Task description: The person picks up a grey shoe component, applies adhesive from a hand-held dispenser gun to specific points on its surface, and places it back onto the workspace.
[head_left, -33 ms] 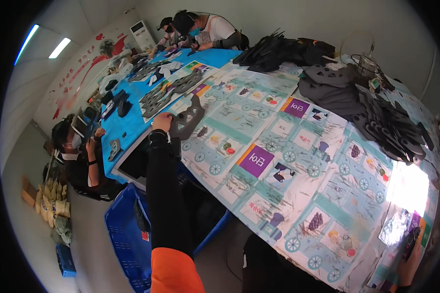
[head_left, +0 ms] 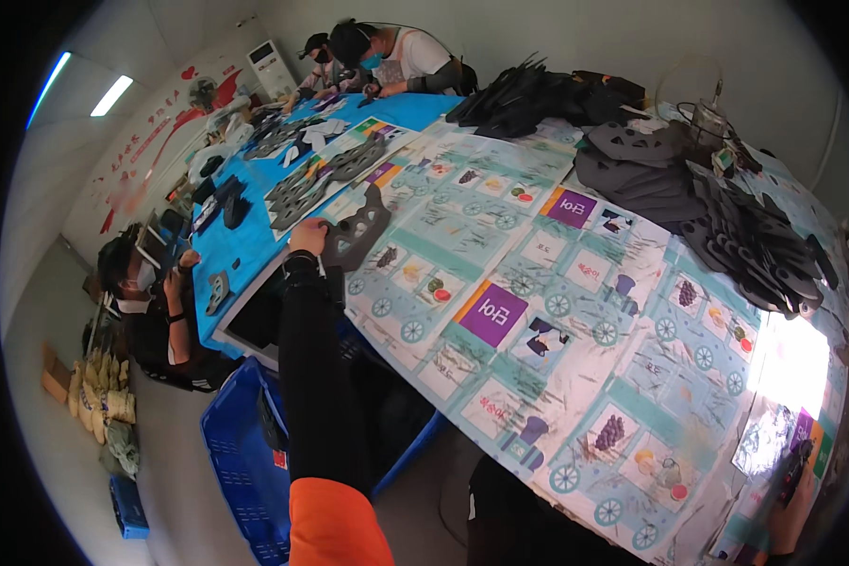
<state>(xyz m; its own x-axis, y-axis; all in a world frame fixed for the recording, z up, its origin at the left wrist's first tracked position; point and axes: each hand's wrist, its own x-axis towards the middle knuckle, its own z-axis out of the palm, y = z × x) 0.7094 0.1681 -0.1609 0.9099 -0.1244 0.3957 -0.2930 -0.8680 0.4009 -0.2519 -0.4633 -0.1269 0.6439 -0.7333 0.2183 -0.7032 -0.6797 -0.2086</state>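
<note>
My left hand [head_left: 308, 236] reaches out across the table's left edge. Its fingers are closed on the near end of a curved dark grey cut-out piece [head_left: 360, 232] with holes in it, which lies on the printed sheet. Just beyond it are several similar grey pieces [head_left: 302, 193] in a row on another sheet. At the far right, low in the picture, my right hand [head_left: 794, 514] is closed around a slim dark tool [head_left: 794, 472]; its exact kind is hard to make out. Beside that tool lies a crumpled shiny silver patch [head_left: 762, 439].
Stacks of dark grey pieces [head_left: 632, 179] lie at the right, with a black heap [head_left: 528, 99] behind. A blue crate [head_left: 245, 462] stands below my left arm. One person [head_left: 151, 311] sits at the left; two more people [head_left: 415, 61] work at the far end of the blue-covered table [head_left: 241, 241].
</note>
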